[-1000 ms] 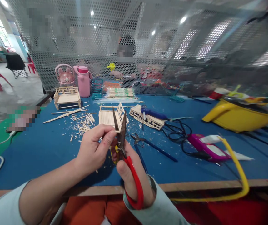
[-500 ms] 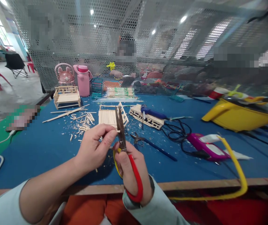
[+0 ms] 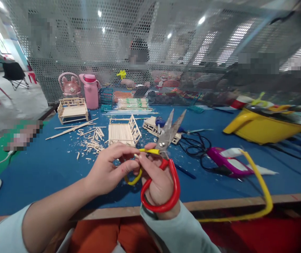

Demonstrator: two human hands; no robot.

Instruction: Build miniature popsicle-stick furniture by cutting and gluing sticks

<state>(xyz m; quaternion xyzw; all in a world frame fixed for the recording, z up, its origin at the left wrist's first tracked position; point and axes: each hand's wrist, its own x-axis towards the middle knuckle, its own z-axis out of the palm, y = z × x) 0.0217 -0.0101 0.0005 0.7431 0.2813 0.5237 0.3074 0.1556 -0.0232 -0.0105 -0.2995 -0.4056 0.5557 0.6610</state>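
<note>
Scissors (image 3: pixel 167 135) with one red and one yellow handle hang on my right hand (image 3: pixel 157 175), blades parted and pointing up and away. My right thumb and fingertips meet the fingertips of my left hand (image 3: pixel 111 167) at a small pale stick piece (image 3: pixel 136 155). My left hand is closed on that piece, largely hidden by the fingers. Just beyond my hands stands a small stick-built frame (image 3: pixel 122 131) with a slatted base and a raised railing side. Cut stick bits (image 3: pixel 95 140) lie scattered to its left.
A finished-looking stick bench (image 3: pixel 73 109) stands back left by a pink bottle (image 3: pixel 91 92). To the right are another stick piece (image 3: pixel 150 127), black cable, a purple glue gun (image 3: pixel 228 161) and a yellow pot (image 3: pixel 268 130). A mesh screen (image 3: pixel 87 45) rises behind.
The scissors have tilted right and opened wider, now hanging around my right hand. My right fingers have come up to meet my left fingertips. The view has shifted slightly.
</note>
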